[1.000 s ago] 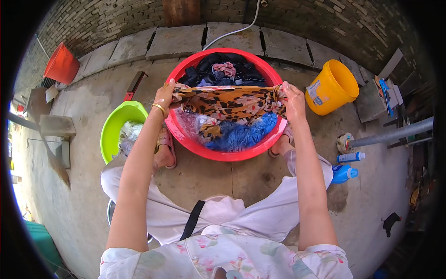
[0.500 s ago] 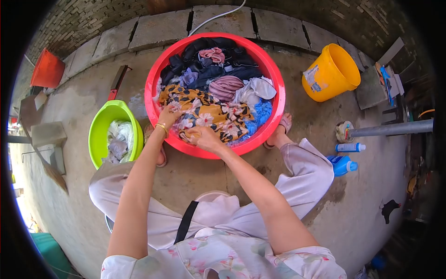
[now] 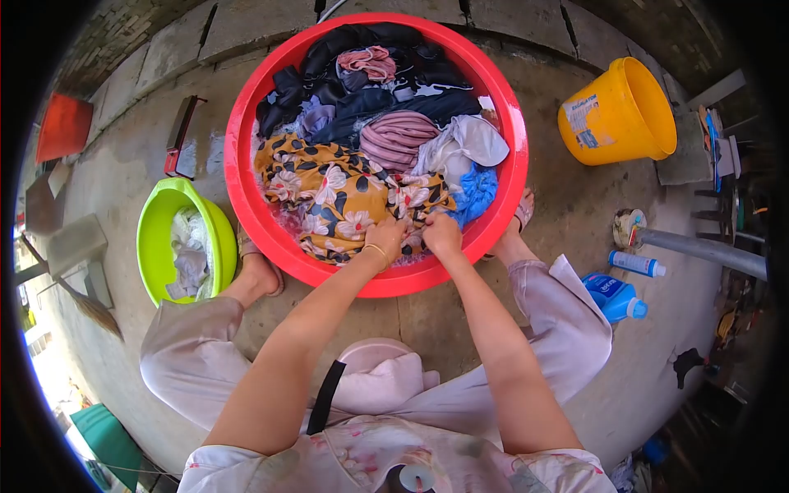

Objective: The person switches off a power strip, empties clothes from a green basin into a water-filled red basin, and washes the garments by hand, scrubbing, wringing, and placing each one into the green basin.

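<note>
A big red tub (image 3: 236, 156) holds wet laundry between my feet. The orange floral cloth (image 3: 337, 187) lies spread over its near left part. My left hand (image 3: 386, 236), with a bracelet at the wrist, is closed on that cloth's near edge. Just right of it my right hand (image 3: 442, 233) is closed on the cloth's right end. Beyond the cloth are a striped pink bundle (image 3: 398, 140), a white cloth (image 3: 472, 141), a blue cloth (image 3: 475, 195), dark clothes (image 3: 362, 105) and a small pink cloth (image 3: 367, 62).
A green basin (image 3: 148, 238) with pale cloths stands left of the tub. Farther left is a red bucket (image 3: 64, 127). On the right are a yellow bucket (image 3: 604, 115), a blue bottle (image 3: 612, 297), a smaller bottle (image 3: 637, 264) and a metal pole (image 3: 707, 251).
The floral cloth, stretched between my hands above the tub at first, now lies in it. My hands have come close together at its near right edge. The view has tilted downward.
</note>
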The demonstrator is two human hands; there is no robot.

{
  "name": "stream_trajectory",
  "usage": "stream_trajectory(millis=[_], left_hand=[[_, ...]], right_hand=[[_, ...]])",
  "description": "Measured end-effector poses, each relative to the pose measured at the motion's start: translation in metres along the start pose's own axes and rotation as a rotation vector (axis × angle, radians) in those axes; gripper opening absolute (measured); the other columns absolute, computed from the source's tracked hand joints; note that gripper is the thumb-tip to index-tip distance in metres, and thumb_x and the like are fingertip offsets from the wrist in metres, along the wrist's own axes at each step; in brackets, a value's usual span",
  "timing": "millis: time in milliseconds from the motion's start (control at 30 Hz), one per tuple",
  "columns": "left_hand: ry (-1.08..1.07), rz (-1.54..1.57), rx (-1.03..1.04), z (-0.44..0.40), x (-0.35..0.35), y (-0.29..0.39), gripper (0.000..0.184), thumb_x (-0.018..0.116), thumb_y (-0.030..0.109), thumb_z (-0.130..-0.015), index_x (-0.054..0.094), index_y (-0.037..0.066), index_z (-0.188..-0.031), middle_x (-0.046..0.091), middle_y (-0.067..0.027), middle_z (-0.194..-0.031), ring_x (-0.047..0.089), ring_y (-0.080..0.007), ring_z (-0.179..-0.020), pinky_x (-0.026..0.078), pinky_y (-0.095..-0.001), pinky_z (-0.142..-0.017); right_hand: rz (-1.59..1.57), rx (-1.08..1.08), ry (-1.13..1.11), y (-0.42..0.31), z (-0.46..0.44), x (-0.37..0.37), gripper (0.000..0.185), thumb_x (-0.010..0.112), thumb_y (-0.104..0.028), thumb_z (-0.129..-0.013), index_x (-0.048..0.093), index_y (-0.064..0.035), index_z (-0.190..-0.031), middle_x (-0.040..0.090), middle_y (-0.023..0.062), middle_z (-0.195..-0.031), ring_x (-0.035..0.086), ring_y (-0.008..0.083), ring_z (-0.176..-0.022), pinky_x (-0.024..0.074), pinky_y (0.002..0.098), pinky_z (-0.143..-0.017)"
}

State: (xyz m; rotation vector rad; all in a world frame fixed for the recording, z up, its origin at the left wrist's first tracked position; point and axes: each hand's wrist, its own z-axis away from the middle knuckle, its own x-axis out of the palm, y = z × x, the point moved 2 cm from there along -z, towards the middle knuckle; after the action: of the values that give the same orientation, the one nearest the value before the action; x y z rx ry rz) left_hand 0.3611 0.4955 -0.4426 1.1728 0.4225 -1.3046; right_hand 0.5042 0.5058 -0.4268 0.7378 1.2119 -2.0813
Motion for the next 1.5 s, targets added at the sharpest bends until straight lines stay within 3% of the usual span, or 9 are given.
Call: stream_trajectory(millis=[167,367,600,700,767,833,1000,1233,1500], left_hand=[[0.071,-0.301,0.33,0.043,-0.046,-0.065,0.009,0.057,0.015,-0.071,0.064,0.015,-0.077,0.057,-0.0045,-0.085,0.054,-0.0221,-0.093,0.038,-0.04,-0.076],[0.07,-0.796,0.057,0.054,-0.131,-0.164,0.016,0.054,0.013,-0.074,0.065,0.013,-0.085,0.055,-0.006,-0.093,0.049,-0.0224,-0.098,0.034,-0.0414,-0.08],[0.113,-0.486,0.259,0.043,-0.112,-0.085,0.018,0.06,0.006,-0.064,0.061,0.01,-0.081,0.054,-0.0079,-0.084,0.052,-0.0269,-0.088,0.038,-0.0411,-0.075],[0.104,-0.241,0.394,0.044,-0.053,-0.05,0.021,0.063,0.01,-0.066,0.057,0.009,-0.086,0.052,-0.0097,-0.084,0.052,-0.0291,-0.085,0.042,-0.04,-0.073],[0.163,-0.116,0.366,0.028,-0.035,-0.04,0.024,0.065,0.012,-0.067,0.055,0.008,-0.088,0.052,-0.0102,-0.084,0.052,-0.0298,-0.085,0.042,-0.0402,-0.072],[0.401,-0.02,0.042,0.011,-0.036,-0.04,0.028,0.069,0.017,-0.067,0.053,0.008,-0.088,0.051,-0.0102,-0.083,0.052,-0.0306,-0.086,0.043,-0.0421,-0.071],[0.419,0.384,-0.141,-0.019,-0.051,-0.072,0.035,0.067,0.015,-0.069,0.047,0.007,-0.095,0.05,-0.0128,-0.091,0.053,-0.0317,-0.088,0.043,-0.0408,-0.074],[0.49,-0.036,-0.242,-0.006,-0.071,-0.072,0.042,0.065,0.006,-0.063,0.046,0.007,-0.1,0.049,-0.0133,-0.098,0.052,-0.0316,-0.092,0.046,-0.0418,-0.072],[0.861,0.355,-0.081,0.059,-0.126,-0.068,0.049,0.068,0.002,-0.061,0.046,0.004,-0.105,0.047,-0.0159,-0.098,0.045,-0.034,-0.099,0.039,-0.0388,-0.084]], right_hand=[[-0.14,-0.348,-0.368,-0.007,0.016,0.032,0.016,0.063,-0.009,-0.071,0.065,-0.0031,-0.085,0.064,0.0159,-0.077,0.063,0.0273,-0.074,0.0489,0.0348,-0.068],[0.043,-0.379,0.221,0.008,-0.014,-0.002,0.016,0.06,-0.002,-0.071,0.062,-0.0069,-0.086,0.061,0.011,-0.075,0.059,0.0277,-0.074,0.0477,0.0369,-0.067],[0.455,-0.389,0.026,-0.006,-0.025,0.005,0.022,0.064,-0.009,-0.067,0.063,-0.0115,-0.09,0.061,0.012,-0.088,0.058,0.0316,-0.082,0.0467,0.0395,-0.073],[0.028,-0.135,-0.296,-0.007,-0.035,-0.011,0.019,0.066,-0.01,-0.068,0.063,-0.0085,-0.087,0.062,0.0069,-0.076,0.059,0.0244,-0.068,0.0481,0.0361,-0.065],[-0.68,0.029,-0.401,-0.024,-0.041,-0.039,0.014,0.067,-0.011,-0.072,0.06,-0.0055,-0.082,0.059,0.0024,-0.068,0.057,0.0166,-0.057,0.0475,0.0303,-0.058],[-0.796,0.074,-0.442,-0.036,-0.042,-0.053,0.012,0.067,-0.011,-0.073,0.058,-0.0059,-0.079,0.058,0.0016,-0.069,0.056,0.014,-0.058,0.0471,0.028,-0.057],[-1.396,0.184,-0.452,-0.066,-0.048,-0.056,0.019,0.065,-0.002,-0.076,0.049,-0.0103,-0.074,0.057,0.0019,-0.071,0.057,0.014,-0.063,0.0484,0.0282,-0.057],[-1.724,0.07,-0.593,-0.133,0.021,-0.04,0.02,0.063,0.005,-0.075,0.05,-0.0112,-0.075,0.057,-0.0001,-0.074,0.058,0.013,-0.073,0.0469,0.0275,-0.067],[-1.993,0.061,-0.508,-0.149,0.042,-0.069,0.016,0.055,0.005,-0.077,0.053,-0.0073,-0.086,0.059,0.0053,-0.086,0.059,0.0228,-0.089,0.0472,0.0407,-0.083]])
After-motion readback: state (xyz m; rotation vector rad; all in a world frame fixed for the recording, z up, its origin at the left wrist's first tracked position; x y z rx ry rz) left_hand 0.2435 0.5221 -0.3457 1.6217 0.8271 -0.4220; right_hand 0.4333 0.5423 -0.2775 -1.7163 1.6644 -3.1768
